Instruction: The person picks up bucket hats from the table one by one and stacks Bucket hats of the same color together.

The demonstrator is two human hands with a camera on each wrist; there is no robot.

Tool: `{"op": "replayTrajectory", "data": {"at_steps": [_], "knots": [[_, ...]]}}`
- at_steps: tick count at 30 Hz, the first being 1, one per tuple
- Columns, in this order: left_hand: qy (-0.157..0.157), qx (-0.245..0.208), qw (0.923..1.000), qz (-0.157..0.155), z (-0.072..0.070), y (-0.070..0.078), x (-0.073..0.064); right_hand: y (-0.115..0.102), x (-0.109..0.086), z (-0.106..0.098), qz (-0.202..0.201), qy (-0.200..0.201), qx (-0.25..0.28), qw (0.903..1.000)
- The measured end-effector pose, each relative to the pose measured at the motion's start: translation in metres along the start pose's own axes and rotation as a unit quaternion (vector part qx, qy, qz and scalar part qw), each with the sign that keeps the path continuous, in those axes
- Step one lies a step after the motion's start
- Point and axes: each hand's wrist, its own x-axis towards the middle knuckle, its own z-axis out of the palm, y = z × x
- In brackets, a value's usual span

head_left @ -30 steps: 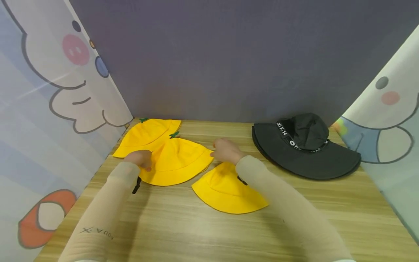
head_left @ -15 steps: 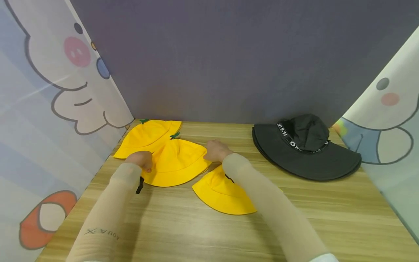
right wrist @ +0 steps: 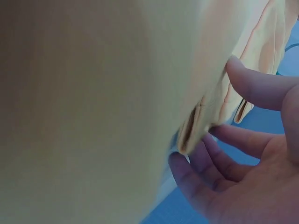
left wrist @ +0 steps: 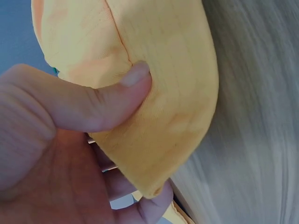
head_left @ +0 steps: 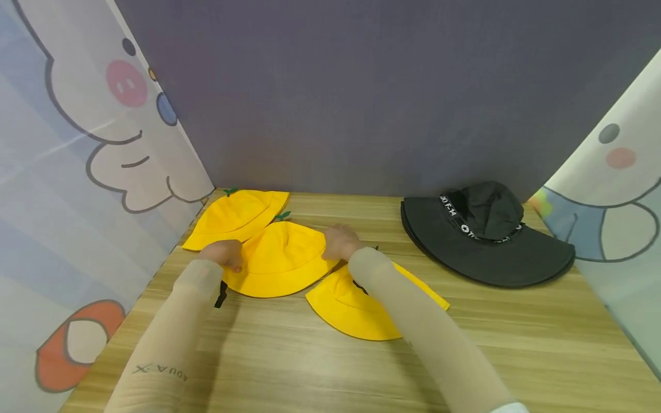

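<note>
A yellow bucket hat (head_left: pixel 281 255) with a small green sprout on its crown lies flattened on the table, in the middle of the yellow hats. My left hand (head_left: pixel 223 254) pinches its left corner; in the left wrist view the thumb (left wrist: pixel 117 100) presses on the brim, with fingers beneath. At the right corner, my right hand (head_left: pixel 342 242) holds the hat's edge. The right wrist view shows its thumb (right wrist: pixel 261 86) on yellow cloth and its fingers at the folded edge. A black strap (head_left: pixel 221 295) hangs out below the left hand.
Another yellow hat (head_left: pixel 240 212) lies behind at the left, touching or nearly touching the middle one. A third yellow hat (head_left: pixel 351 310) lies in front, partly under my right forearm. Stacked black wide-brimmed hats (head_left: pixel 516 261) lie at the right. A grey panel (head_left: pixel 361 97) stands behind.
My right hand has moved left and slightly down onto the middle hat's right corner. My left hand has kept its hold, and the hats have hardly moved.
</note>
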Motion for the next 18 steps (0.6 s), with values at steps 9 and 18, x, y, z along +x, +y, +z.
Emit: {"op": "replayTrajectory", "data": {"at_steps": [9,18], "knots": [[-0.003,-0.025,0.9995,0.018,0.0047,-0.0026,0.0004,-0.0053,-0.0006,0.001,-0.006,0.005,0.044,0.999],[0.009,-0.019,0.9969,0.076,-0.0018,-0.0083,-0.0039,-0.0026,-0.0056,-0.0045,-0.004,-0.003,0.093,0.9957]]}}
